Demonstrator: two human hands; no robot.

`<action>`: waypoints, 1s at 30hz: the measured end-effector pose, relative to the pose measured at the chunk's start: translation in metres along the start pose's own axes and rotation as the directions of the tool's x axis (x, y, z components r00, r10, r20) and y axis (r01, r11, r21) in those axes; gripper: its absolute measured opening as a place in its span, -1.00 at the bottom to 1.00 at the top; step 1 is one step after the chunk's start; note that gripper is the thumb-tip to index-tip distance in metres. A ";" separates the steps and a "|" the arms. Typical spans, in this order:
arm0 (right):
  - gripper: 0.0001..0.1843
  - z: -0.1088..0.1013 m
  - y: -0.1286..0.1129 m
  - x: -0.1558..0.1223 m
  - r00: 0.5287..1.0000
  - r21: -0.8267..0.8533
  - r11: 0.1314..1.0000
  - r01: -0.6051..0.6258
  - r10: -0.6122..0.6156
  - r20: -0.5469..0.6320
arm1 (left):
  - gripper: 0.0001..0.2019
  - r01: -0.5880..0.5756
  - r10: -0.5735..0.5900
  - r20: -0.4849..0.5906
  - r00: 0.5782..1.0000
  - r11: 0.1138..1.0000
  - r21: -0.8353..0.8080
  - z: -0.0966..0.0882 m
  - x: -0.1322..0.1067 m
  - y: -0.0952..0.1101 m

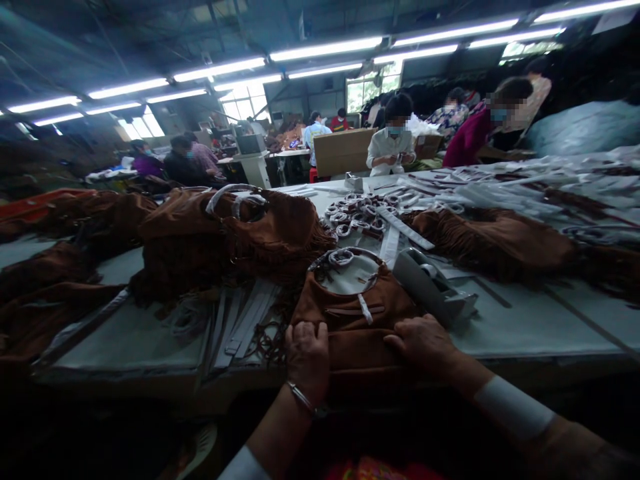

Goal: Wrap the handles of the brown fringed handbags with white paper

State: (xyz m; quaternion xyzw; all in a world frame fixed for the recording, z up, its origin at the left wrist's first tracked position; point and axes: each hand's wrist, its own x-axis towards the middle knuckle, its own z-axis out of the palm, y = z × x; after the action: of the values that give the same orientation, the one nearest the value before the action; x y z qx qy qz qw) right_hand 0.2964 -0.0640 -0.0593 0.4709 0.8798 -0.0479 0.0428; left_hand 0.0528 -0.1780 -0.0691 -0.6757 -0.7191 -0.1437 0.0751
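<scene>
A brown suede bag (357,313) with a round wrapped handle and a zip pocket lies at the table's near edge. My left hand (307,357) rests on its lower left corner, fingers curled down over the suede. My right hand (423,343) lies on its lower right edge, fingers bent and pressing the material. A bracelet circles my left wrist. Neither hand lifts the bag off the table.
A grey tape dispenser (433,283) sits just right of the bag. Fringed brown bags (235,233) pile at the left and another (495,240) at the right. Wrapped rings (357,213) and white strips (505,183) lie behind. Several masked people work at far tables.
</scene>
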 end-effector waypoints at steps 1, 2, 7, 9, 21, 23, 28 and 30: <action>-0.61 0.001 0.000 -0.001 1.000 -0.005 1.000 -0.002 0.002 -0.001 | -0.67 -0.111 0.111 0.000 0.994 0.993 -0.046 0.002 -0.002 0.003; -0.62 0.002 0.001 -0.003 1.000 -0.008 1.000 0.001 -0.001 -0.008 | -0.65 -0.245 0.247 0.007 0.969 0.963 -0.114 0.004 -0.005 0.005; -0.78 0.004 -0.012 -0.013 0.972 -0.064 0.996 0.064 -0.077 -0.221 | -0.45 -0.452 0.506 0.090 0.858 0.827 -0.335 0.022 -0.019 0.010; -0.68 0.003 -0.026 -0.014 0.902 -0.051 0.977 0.208 -0.212 -0.375 | -0.44 -0.416 0.483 0.125 0.867 0.838 -0.352 0.025 -0.020 0.012; 0.07 0.060 -0.019 -0.013 0.875 0.087 0.882 0.462 -0.438 -0.204 | -0.46 -0.337 0.344 0.095 0.934 0.938 -0.081 0.000 -0.032 -0.056; 0.09 0.061 -0.012 -0.020 0.884 0.092 0.898 0.430 -0.398 -0.247 | -0.51 -0.345 0.347 0.048 0.937 0.938 -0.043 -0.003 -0.032 -0.061; 0.11 0.058 -0.002 -0.023 0.888 0.159 0.886 0.435 -0.393 -0.239 | -0.60 -0.358 0.365 -0.094 0.926 0.930 0.078 0.018 -0.014 -0.044; 0.10 0.053 -0.001 -0.019 0.893 0.177 0.881 0.440 -0.408 -0.191 | -0.55 -0.447 0.456 -0.172 0.873 0.890 0.093 0.036 -0.002 -0.030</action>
State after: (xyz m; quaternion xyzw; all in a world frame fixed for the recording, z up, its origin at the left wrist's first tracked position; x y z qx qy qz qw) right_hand 0.3078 -0.0872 -0.1094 0.2707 0.9518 -0.1159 -0.0855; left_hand 0.0264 -0.1702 -0.1070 -0.8059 -0.5345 -0.1676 0.1915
